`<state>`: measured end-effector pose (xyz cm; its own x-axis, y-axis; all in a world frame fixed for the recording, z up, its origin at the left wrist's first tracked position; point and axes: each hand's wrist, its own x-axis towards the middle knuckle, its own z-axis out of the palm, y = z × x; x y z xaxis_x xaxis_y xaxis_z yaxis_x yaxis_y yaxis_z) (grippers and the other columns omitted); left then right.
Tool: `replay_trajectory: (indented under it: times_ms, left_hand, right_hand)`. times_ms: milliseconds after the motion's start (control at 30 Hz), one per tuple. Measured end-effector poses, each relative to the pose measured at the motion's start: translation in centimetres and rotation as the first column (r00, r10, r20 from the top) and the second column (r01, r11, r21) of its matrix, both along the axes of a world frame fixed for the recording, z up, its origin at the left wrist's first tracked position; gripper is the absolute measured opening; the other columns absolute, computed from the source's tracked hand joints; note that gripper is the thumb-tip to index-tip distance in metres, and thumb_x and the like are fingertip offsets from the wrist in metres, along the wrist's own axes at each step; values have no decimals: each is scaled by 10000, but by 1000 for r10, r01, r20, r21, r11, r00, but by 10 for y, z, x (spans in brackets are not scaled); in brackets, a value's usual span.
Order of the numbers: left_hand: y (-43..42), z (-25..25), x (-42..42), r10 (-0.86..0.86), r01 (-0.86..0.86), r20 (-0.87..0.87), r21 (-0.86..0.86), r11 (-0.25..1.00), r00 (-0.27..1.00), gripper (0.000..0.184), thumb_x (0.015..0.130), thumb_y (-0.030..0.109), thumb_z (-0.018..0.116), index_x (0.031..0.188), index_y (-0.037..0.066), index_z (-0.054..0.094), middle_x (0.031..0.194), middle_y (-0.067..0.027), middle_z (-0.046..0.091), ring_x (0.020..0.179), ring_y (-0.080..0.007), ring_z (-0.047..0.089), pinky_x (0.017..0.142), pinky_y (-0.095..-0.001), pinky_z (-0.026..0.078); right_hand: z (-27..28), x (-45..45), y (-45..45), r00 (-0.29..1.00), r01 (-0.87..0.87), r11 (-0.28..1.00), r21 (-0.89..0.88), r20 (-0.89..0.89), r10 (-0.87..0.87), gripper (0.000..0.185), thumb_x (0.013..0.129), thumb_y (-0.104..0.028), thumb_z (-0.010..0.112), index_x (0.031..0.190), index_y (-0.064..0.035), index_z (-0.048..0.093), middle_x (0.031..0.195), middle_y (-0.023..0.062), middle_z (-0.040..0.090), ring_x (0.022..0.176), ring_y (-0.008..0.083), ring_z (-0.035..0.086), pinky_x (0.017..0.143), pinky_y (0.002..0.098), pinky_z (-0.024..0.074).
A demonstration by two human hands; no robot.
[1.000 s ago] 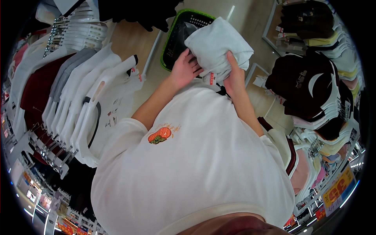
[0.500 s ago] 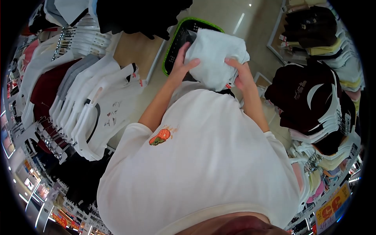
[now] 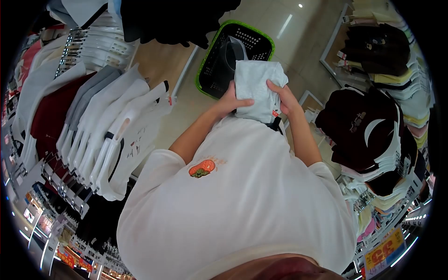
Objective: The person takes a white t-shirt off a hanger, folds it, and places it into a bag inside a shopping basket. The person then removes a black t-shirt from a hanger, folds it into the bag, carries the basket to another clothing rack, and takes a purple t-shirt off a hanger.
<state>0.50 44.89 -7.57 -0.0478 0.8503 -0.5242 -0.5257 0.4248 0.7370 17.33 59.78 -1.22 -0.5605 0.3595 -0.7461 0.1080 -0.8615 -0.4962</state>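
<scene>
A light grey garment [image 3: 259, 87], folded into a compact bundle, is held up in front of my chest. My left hand [image 3: 230, 101] grips its left side, thumb on top. On its right edge my right hand [image 3: 285, 96] is closed, thumb pressing the upper surface. A small red tag [image 3: 275, 113] shows at the garment's lower right corner. Just beyond the bundle, a black basket with a green rim [image 3: 272, 43] stands on the floor. Inside it lies a dark grey item [image 3: 227, 55], partly hidden by the bundle.
White, grey and dark red clothes [image 3: 100, 109] hang on a rack at the left. Black garments [image 3: 172, 21] hang at the top. On the right, dark shirts [image 3: 357, 126] and other clothes hang above the pale floor [image 3: 298, 51]. A yellow price sign [image 3: 385, 247] is at lower right.
The garment bundle has come lower, closer to my body, and looks smaller and more squarely folded. Both hands moved with it. More of the basket and the dark item inside now shows.
</scene>
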Motion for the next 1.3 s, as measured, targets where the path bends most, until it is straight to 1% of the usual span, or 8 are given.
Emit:
replay_trajectory:
  times_ms: [267,633,833,933,1000,1100,1233,1300]
  left_hand:
    - [38,-28,-12,67,-27,185,-209,978,981,775,819,106,724,1456,62,284,1383,-122,490,1267,-224,494,1057,-375,422]
    - [117,-198,-37,151,-170,-80,-518,838,985,630,816,209,746,1347,48,449,1229,-112,614,1112,-224,601,948,-354,491]
    - [138,-365,-72,-89,-459,-728,-517,722,680,771,736,404,769,1304,2,436,1141,-200,631,1061,-370,614,931,-424,487]
    - [158,-403,-74,-227,-452,-757,-571,686,613,921,662,420,820,1365,24,375,1331,-299,476,1201,-404,524,993,-433,440]
    - [161,-431,-75,-312,-429,-807,-545,721,500,525,743,320,750,1152,77,527,1077,-218,631,1026,-422,607,893,-469,486]
    - [170,-434,-72,-359,-399,-826,-534,745,435,149,857,167,619,991,112,583,923,-156,683,915,-410,644,789,-494,512]
    - [168,-426,-63,-124,-181,-936,-192,965,329,199,918,70,508,1094,85,601,1053,-169,661,927,-419,640,787,-487,517]
    - [162,-416,-61,-50,-73,-909,-88,993,415,253,903,69,542,1151,108,569,1059,-163,626,929,-424,618,772,-483,510]
  right_hand:
    - [-86,32,35,957,-286,911,-298,-44,286,702,840,-218,785,1417,-16,439,1339,128,581,1192,260,595,1027,406,488]
    - [-270,-41,121,885,-452,858,-243,-3,465,423,846,-85,718,1239,18,597,1147,110,681,1034,222,663,922,363,531]
    - [-372,-72,137,868,-464,882,-80,156,471,401,821,-18,685,1216,6,617,1110,96,694,1002,203,665,893,340,526]
    - [-407,-80,140,706,-698,689,196,352,615,551,772,-39,636,1316,-57,551,1087,160,692,989,272,667,888,349,510]
    - [-425,-85,136,589,-808,477,346,504,631,680,781,-74,555,1440,-111,396,1093,261,667,1027,388,657,903,395,498]
    - [-427,-100,135,431,-897,380,225,637,639,678,807,-69,555,1455,-135,364,1200,224,649,1138,388,610,939,415,481]
    - [-474,-111,135,246,-969,206,136,598,763,697,827,-86,522,1479,-76,275,1216,262,627,1162,409,591,960,435,462]
    - [-497,-119,136,149,-988,102,117,547,824,578,810,-103,574,1362,3,435,1175,268,637,1073,393,630,886,411,497]
